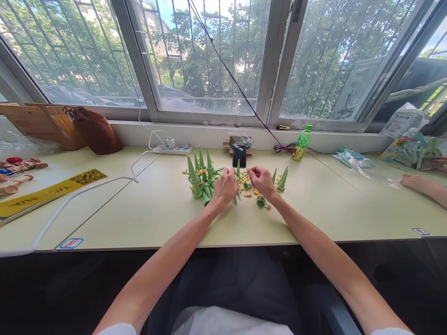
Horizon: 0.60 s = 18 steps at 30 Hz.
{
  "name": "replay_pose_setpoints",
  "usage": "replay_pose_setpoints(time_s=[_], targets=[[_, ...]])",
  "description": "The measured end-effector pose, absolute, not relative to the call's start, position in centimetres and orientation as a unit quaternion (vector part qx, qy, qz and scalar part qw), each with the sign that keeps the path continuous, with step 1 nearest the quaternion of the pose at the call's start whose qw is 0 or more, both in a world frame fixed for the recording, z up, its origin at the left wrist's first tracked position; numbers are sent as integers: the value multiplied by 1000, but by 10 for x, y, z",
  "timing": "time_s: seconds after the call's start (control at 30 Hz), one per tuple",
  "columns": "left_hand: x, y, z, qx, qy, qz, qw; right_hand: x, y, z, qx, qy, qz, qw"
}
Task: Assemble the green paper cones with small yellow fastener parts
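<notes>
My left hand [226, 187] is closed, and a pointed green plastic cone [238, 168] rises right at its fingertips, seemingly in its grip. Just to the right, my right hand [263, 183] is pinched shut; whatever lies between its fingertips is too small to make out. Several green cones with yellow pegs [196, 179] stand and lie in a cluster left of my left hand. Loose yellow pegs [247, 195] are scattered between and below the hands. A round green piece [260, 202] sits beneath my right wrist, and more green cones [283, 180] stand to its right.
Behind the pieces are a phone [239, 156], a green bottle [302, 143] and a power strip [173, 149]. A white cable [87, 186] crosses the table [331, 204] on the left, near a yellow strip [52, 195]. Another person's hand [415, 181] rests at far right.
</notes>
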<state>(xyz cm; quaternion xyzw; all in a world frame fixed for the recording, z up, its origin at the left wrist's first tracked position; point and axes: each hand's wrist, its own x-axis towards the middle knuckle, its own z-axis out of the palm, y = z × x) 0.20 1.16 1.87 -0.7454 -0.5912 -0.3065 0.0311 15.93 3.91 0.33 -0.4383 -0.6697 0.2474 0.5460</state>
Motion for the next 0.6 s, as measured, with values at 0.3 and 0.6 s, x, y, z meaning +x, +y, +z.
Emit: replay_pose_setpoints(time_s=[0.3, 0.6], targets=[[3, 13, 18, -758, -626, -182, -14, 159, 38, 4, -447, -680, 221, 538], [3, 13, 16, -770, -612, -179, -25, 158, 36, 6, -446, -690, 213, 529]])
